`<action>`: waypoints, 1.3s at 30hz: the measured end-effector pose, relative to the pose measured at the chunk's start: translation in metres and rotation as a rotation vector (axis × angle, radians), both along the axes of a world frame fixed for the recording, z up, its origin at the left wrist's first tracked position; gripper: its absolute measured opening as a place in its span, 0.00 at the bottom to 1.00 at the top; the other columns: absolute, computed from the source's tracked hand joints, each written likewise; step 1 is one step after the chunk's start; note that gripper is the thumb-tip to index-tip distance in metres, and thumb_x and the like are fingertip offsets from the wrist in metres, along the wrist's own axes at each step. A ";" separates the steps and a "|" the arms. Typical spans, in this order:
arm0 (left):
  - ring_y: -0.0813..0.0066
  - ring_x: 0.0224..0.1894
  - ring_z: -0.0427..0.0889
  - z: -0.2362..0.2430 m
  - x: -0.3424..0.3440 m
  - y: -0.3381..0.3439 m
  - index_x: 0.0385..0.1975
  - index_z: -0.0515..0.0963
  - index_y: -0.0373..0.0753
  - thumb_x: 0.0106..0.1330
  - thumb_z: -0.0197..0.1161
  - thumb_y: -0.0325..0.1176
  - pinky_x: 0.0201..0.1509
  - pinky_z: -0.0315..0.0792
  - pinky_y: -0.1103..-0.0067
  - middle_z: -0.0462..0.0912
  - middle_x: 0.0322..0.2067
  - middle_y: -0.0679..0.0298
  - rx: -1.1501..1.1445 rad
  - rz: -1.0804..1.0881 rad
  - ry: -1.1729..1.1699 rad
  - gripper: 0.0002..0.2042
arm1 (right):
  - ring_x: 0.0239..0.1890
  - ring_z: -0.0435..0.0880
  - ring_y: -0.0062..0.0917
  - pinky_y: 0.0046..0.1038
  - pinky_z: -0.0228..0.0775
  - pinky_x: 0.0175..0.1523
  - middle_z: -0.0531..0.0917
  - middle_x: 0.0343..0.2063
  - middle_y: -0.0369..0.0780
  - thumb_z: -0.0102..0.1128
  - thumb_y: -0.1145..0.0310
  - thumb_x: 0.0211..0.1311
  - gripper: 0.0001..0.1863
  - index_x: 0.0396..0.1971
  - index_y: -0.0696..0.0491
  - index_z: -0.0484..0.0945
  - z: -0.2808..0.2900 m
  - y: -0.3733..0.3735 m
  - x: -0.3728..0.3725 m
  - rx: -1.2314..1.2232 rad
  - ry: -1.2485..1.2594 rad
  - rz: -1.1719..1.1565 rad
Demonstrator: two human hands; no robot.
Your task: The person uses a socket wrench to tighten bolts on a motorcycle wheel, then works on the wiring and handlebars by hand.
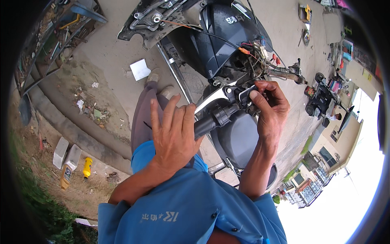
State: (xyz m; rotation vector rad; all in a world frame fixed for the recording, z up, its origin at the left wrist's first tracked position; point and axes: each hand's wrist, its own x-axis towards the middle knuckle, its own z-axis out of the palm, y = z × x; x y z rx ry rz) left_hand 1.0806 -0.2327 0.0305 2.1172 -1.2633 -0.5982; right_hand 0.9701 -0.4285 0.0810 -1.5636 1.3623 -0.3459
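Observation:
My left hand (172, 132) has its fingers stretched apart beside the black rubber handlebar grip (205, 126), its thumb partly hidden against the grip's end. A silver brake lever (211, 99) runs above the grip. My right hand (268, 105) is closed, thumb and fingers pinching a small black lever housing (245, 95) at the inner end of the grip. Just beyond it, a bundle of wires and connectors (260, 57) is exposed on the dark scooter body (215, 36). A dark seat (233, 142) lies below the handlebar.
A white sheet (140, 69) lies by my feet. At left are a metal rack of tools (55, 40), a curb (93, 130), a yellow bottle (87, 166) and plastic containers (61, 152). A parked scooter (319, 95), another person and buildings (333, 150) are at right.

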 end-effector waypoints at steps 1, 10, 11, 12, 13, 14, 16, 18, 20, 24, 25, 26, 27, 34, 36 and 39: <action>0.50 0.63 0.70 0.005 0.000 -0.003 0.57 0.71 0.28 0.42 0.77 0.38 0.72 0.47 0.41 0.77 0.47 0.49 -0.011 0.008 -0.020 0.39 | 0.33 0.71 0.12 0.15 0.65 0.42 0.77 0.32 0.31 0.66 0.83 0.53 0.12 0.39 0.58 0.83 -0.001 0.001 0.001 -0.011 -0.020 0.008; 0.50 0.63 0.70 -0.001 -0.011 0.001 0.58 0.69 0.28 0.45 0.78 0.38 0.75 0.44 0.48 0.75 0.54 0.48 0.006 0.048 -0.176 0.39 | 0.29 0.76 0.15 0.19 0.71 0.36 0.80 0.27 0.33 0.68 0.77 0.53 0.11 0.39 0.59 0.85 -0.023 -0.002 -0.004 -0.125 -0.097 0.043; 0.50 0.62 0.71 -0.003 -0.013 0.002 0.57 0.70 0.28 0.44 0.78 0.38 0.75 0.44 0.49 0.75 0.53 0.48 -0.020 0.051 -0.185 0.38 | 0.28 0.76 0.15 0.20 0.71 0.36 0.79 0.26 0.32 0.68 0.76 0.54 0.11 0.38 0.59 0.85 -0.024 -0.005 -0.002 -0.140 -0.094 0.077; 0.50 0.64 0.69 -0.005 -0.014 0.002 0.58 0.69 0.28 0.45 0.78 0.40 0.75 0.44 0.49 0.74 0.55 0.47 -0.011 0.080 -0.186 0.39 | 0.33 0.78 0.17 0.21 0.71 0.40 0.80 0.30 0.34 0.68 0.73 0.55 0.14 0.42 0.60 0.83 -0.024 -0.009 -0.005 -0.125 -0.060 0.134; 0.50 0.64 0.69 -0.005 -0.017 0.001 0.58 0.69 0.28 0.45 0.78 0.40 0.75 0.44 0.49 0.74 0.55 0.47 -0.022 0.075 -0.199 0.39 | 0.33 0.78 0.17 0.21 0.71 0.40 0.80 0.30 0.34 0.68 0.73 0.55 0.14 0.42 0.60 0.83 -0.022 -0.007 -0.011 -0.135 -0.072 0.128; 0.50 0.65 0.67 -0.002 -0.017 -0.002 0.58 0.69 0.27 0.46 0.78 0.41 0.75 0.44 0.49 0.74 0.55 0.47 -0.032 0.128 -0.254 0.40 | 0.36 0.78 0.18 0.21 0.70 0.43 0.81 0.33 0.35 0.68 0.73 0.56 0.16 0.45 0.60 0.82 -0.018 -0.006 -0.010 -0.093 -0.195 0.068; 0.51 0.68 0.63 0.002 -0.018 -0.004 0.59 0.68 0.27 0.48 0.77 0.45 0.75 0.43 0.49 0.73 0.57 0.46 -0.029 0.178 -0.334 0.41 | 0.30 0.71 0.13 0.15 0.61 0.34 0.79 0.35 0.31 0.66 0.69 0.61 0.19 0.51 0.56 0.79 -0.015 -0.003 -0.018 -0.111 -0.330 -0.032; 0.50 0.67 0.64 0.003 -0.017 -0.007 0.58 0.69 0.27 0.48 0.77 0.44 0.75 0.43 0.49 0.73 0.55 0.46 0.007 0.160 -0.318 0.40 | 0.35 0.73 0.15 0.18 0.65 0.43 0.78 0.37 0.34 0.64 0.70 0.63 0.18 0.51 0.59 0.78 -0.010 0.008 -0.028 -0.177 -0.411 -0.136; 0.51 0.62 0.69 0.002 -0.016 -0.006 0.50 0.75 0.27 0.45 0.78 0.42 0.74 0.46 0.49 0.78 0.49 0.48 -0.034 0.131 -0.330 0.34 | 0.40 0.74 0.17 0.20 0.68 0.49 0.77 0.39 0.36 0.63 0.70 0.64 0.18 0.52 0.61 0.76 -0.024 0.020 -0.043 -0.190 -0.511 -0.235; 0.55 0.55 0.74 -0.015 -0.016 -0.001 0.38 0.78 0.31 0.41 0.79 0.37 0.72 0.51 0.48 0.81 0.41 0.50 -0.114 0.092 -0.313 0.26 | 0.41 0.76 0.19 0.22 0.67 0.45 0.78 0.43 0.38 0.61 0.58 0.69 0.25 0.56 0.60 0.71 -0.062 0.086 -0.060 -0.004 -0.506 -0.332; 0.55 0.55 0.74 -0.015 -0.016 -0.002 0.38 0.78 0.31 0.41 0.79 0.37 0.72 0.51 0.48 0.81 0.41 0.50 -0.124 0.082 -0.322 0.26 | 0.42 0.78 0.22 0.22 0.68 0.46 0.78 0.45 0.39 0.60 0.55 0.69 0.26 0.57 0.60 0.71 -0.073 0.105 -0.058 0.136 -0.588 -0.333; 0.54 0.56 0.73 -0.014 -0.016 0.000 0.40 0.77 0.30 0.41 0.79 0.38 0.71 0.50 0.46 0.80 0.42 0.50 -0.155 0.109 -0.333 0.27 | 0.45 0.79 0.23 0.24 0.69 0.49 0.78 0.46 0.39 0.60 0.53 0.70 0.27 0.57 0.59 0.71 -0.075 0.123 -0.050 0.325 -0.667 -0.319; 0.53 0.57 0.73 -0.012 -0.016 0.001 0.42 0.77 0.30 0.42 0.79 0.39 0.71 0.49 0.44 0.80 0.42 0.50 -0.183 0.129 -0.344 0.29 | 0.48 0.79 0.24 0.26 0.69 0.51 0.78 0.47 0.40 0.58 0.50 0.70 0.27 0.57 0.57 0.71 -0.074 0.135 -0.041 0.481 -0.706 -0.328; 0.47 0.69 0.61 0.006 0.027 0.019 0.63 0.63 0.34 0.53 0.71 0.42 0.72 0.46 0.44 0.67 0.63 0.49 -0.378 -0.034 -0.177 0.38 | 0.69 0.64 0.44 0.42 0.56 0.73 0.65 0.66 0.55 0.57 0.45 0.67 0.38 0.64 0.60 0.63 -0.084 0.153 0.026 0.768 -1.043 -0.252; 0.48 0.65 0.67 0.015 0.060 0.032 0.60 0.66 0.35 0.55 0.69 0.37 0.72 0.54 0.52 0.71 0.60 0.51 -0.462 -0.090 -0.115 0.32 | 0.69 0.65 0.45 0.42 0.55 0.74 0.66 0.66 0.55 0.57 0.46 0.68 0.38 0.65 0.61 0.62 -0.080 0.153 0.033 0.858 -1.113 -0.357; 0.50 0.59 0.74 -0.003 0.122 0.056 0.57 0.70 0.35 0.57 0.67 0.30 0.67 0.62 0.58 0.77 0.54 0.52 -0.376 -0.122 -0.097 0.26 | 0.69 0.65 0.46 0.43 0.54 0.75 0.67 0.65 0.55 0.57 0.48 0.67 0.38 0.66 0.61 0.61 -0.073 0.157 0.039 0.924 -1.143 -0.491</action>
